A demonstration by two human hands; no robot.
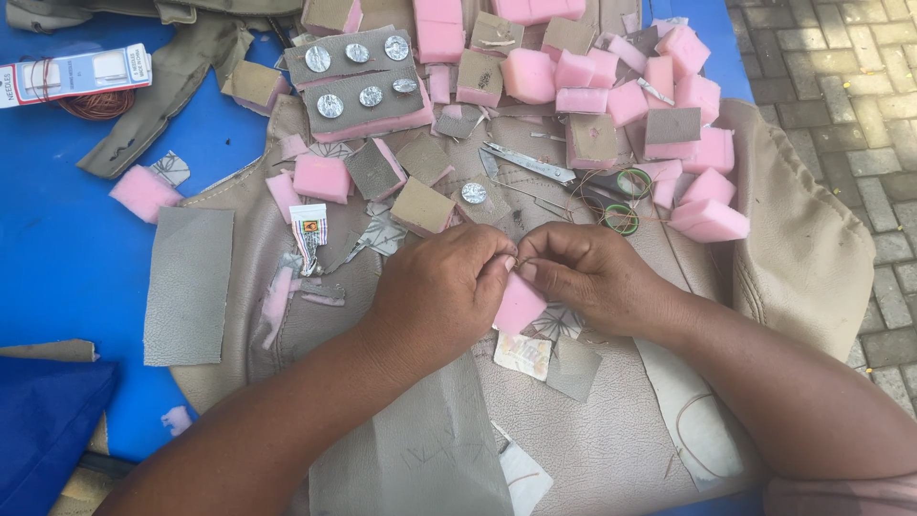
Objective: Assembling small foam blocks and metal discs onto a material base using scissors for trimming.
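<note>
My left hand (441, 291) and my right hand (587, 277) meet at the middle of the view, fingertips pinched together over a small pink foam square (519, 306). Both hands grip that square just above a beige leather-like cover (793, 239) spread over the blue table (67, 248). A thin thread seems to run between the fingertips; any needle is too small to tell. Round silver buttons (357, 73) lie in rows on a grey strip behind the hands, and one lone silver button (474, 193) lies just beyond my fingers.
Many pink foam squares (669, 86), some faced with grey material, are piled at the back. Scissors with green handles (611, 196) lie right of centre. A grey fabric rectangle (188, 285) lies at left, a needle packet with copper thread (76, 76) at far left. Paving (841, 67) shows at right.
</note>
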